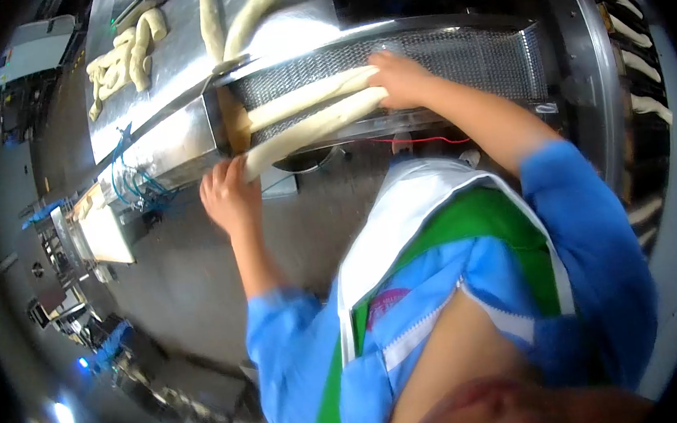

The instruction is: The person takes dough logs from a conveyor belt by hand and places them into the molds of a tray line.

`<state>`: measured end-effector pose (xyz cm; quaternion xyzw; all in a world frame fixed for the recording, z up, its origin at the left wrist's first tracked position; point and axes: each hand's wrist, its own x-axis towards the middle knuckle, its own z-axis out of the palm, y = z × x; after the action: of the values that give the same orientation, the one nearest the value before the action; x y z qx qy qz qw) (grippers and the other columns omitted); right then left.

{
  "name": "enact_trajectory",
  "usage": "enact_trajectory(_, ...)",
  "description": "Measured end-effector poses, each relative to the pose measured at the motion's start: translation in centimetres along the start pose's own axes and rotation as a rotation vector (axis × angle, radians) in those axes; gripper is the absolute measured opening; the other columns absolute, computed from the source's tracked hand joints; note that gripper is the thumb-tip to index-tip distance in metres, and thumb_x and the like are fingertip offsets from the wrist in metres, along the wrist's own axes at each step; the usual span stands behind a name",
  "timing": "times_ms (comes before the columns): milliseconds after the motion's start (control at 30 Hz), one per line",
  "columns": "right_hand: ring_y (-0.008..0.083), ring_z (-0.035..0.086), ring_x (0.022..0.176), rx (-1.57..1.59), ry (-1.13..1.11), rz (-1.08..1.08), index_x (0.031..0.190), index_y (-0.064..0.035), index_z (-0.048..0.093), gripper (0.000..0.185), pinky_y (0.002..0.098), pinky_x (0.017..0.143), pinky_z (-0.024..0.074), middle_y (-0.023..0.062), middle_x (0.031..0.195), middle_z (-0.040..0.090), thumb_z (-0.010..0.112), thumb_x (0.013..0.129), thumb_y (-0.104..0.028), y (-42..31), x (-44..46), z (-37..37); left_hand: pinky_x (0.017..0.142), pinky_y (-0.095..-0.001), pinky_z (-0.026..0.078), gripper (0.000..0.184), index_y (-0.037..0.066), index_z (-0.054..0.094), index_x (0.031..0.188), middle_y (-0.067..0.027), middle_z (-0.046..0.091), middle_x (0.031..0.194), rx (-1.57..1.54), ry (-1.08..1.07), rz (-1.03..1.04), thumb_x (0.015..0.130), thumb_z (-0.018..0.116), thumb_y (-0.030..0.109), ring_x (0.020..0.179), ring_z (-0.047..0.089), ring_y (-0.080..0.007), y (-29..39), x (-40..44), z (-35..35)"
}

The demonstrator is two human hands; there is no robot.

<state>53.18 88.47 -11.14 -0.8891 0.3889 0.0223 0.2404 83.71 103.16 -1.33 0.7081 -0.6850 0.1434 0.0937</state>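
Note:
Two long pale dough strips lie side by side over a metal mesh conveyor belt (462, 59). My left hand (228, 195) is closed round the left end of the near dough strip (312, 130), just off the belt's near edge. At the other end, my right hand (401, 79) is closed over the belt, gripping the right end of the near strip. The right end of the far dough strip (306, 96) also meets my right fingers; whether they grip it too is hard to see. Its left end rests by the brown belt edge (233, 120).
A steel table (178, 97) at the upper left bears a heap of dough pieces (124, 61) and two more dough strips (247, 16). Blue cords (130, 176) hang by the conveyor's left end. At the right, a rack (623, 93) holds several pale long pieces.

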Motion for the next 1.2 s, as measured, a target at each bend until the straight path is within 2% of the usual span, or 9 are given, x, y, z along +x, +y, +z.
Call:
enact_trajectory(233,0.0300,0.043,0.119,0.024,0.105,0.093,0.096,-0.0126,0.069,0.030,0.0405,0.096,0.0415,0.0119,0.125,0.047,0.072,0.067,-0.022,2.6,-3.6,0.1,0.080,-0.0386,0.049,0.028,0.012,0.070,0.089,-0.0031,0.064,0.097,-0.113,-0.222,-0.004,0.062,0.070,0.007,0.092,0.058,-0.0262,-0.8,2.4,5.8)
enact_trajectory(400,0.0299,0.047,0.117,0.079,0.106,0.206,0.096,-0.0135,0.070,0.031,0.0395,0.096,0.0418,0.0128,0.118,0.054,0.073,0.066,-0.022,3.3,-6.2,-0.7,0.108,-0.0358,0.033,0.030,0.003,0.068,0.100,-0.0149,0.047,0.136,-0.104,-0.489,0.285,0.071,0.066,0.007,0.131,0.037,-0.0309,-2.5,3.3,11.8)
enact_trajectory(567,0.0306,0.043,0.120,0.142,0.073,0.253,0.086,-0.0137,0.072,0.020,0.0374,0.094,0.0446,0.0103,0.119,0.052,0.067,0.066,-0.016,5.1,-7.8,0.5,0.099,-0.0439,0.038,0.045,-0.006,0.048,0.126,-0.0272,0.048,0.129,-0.286,-0.582,0.452,0.084,0.055,0.010,0.117,0.047,-0.0401,-5.4,3.7,18.4)
enact_trajectory(700,0.0371,0.039,0.121,0.032,0.108,0.206,0.083,-0.0131,0.073,0.019,0.0404,0.094,0.0453,0.0138,0.120,0.049,0.068,0.065,-0.016,6.9,-9.7,0.7,0.090,-0.0428,0.042,0.045,-0.009,0.051,0.117,-0.0267,0.055,0.114,-0.427,-0.855,0.212,0.075,0.063,0.004,0.099,0.055,-0.0398,-3.3,4.5,18.9)
enact_trajectory(767,0.0356,0.039,0.121,0.067,0.185,0.238,0.084,-0.0118,0.074,0.021,0.0406,0.093,0.0462,0.0154,0.120,0.048,0.069,0.064,-0.016,6.1,-11.2,-0.8,0.098,-0.0419,0.040,0.053,-0.003,0.056,0.117,-0.0250,0.051,0.126,-0.263,-0.771,0.151,0.069,0.072,0.014,0.116,0.051,-0.0358,4.4,5.6,9.9)
enact_trajectory(867,0.0334,0.046,0.108,0.070,0.161,0.195,0.083,-0.0111,0.073,0.020,0.0394,0.086,0.0489,0.0152,0.113,0.049,0.068,0.064,-0.015,5.3,-14.8,-3.1,0.098,-0.0451,0.042,0.044,0.007,0.066,0.108,-0.0199,0.054,0.126,-0.027,-0.591,0.453,0.066,0.070,0.017,0.120,0.049,-0.0359,6.2,7.5,6.7)
enact_trajectory(933,0.0323,0.047,0.104,0.073,0.190,0.189,0.081,-0.0110,0.073,0.018,0.0389,0.084,0.0490,0.0144,0.110,0.050,0.068,0.065,-0.015,6.8,-18.5,-3.7,0.091,-0.0448,0.047,0.029,0.010,0.073,0.090,-0.0174,0.061,0.113,-0.072,-0.319,0.663,0.062,0.068,0.013,0.110,0.054,-0.0361,10.1,8.8,3.4)
enact_trajectory(1033,0.0300,0.048,0.101,0.259,0.354,0.296,0.076,-0.0096,0.071,0.012,0.0379,0.082,0.0489,0.0120,0.102,0.052,0.068,0.066,-0.016,11.1,-25.8,-5.6,0.093,-0.0479,0.042,0.036,0.006,0.071,0.091,-0.0170,0.064,0.096,-0.166,-0.347,0.737,0.060,0.069,0.025,0.096,0.055,-0.0348,18.1,11.8,-0.4)
enact_trajectory(1200,0.0279,0.047,0.107,-0.136,0.621,0.460,0.083,-0.0092,0.071,0.020,0.0383,0.086,0.0478,0.0109,0.103,0.054,0.072,0.063,-0.009,19.7,-42.4,-16.9,0.077,-0.0401,0.050,0.029,0.010,0.073,0.087,-0.0116,0.061,0.098,-0.350,0.022,0.943,0.058,0.070,0.009,0.090,0.056,-0.0309,37.3,14.9,-8.9)
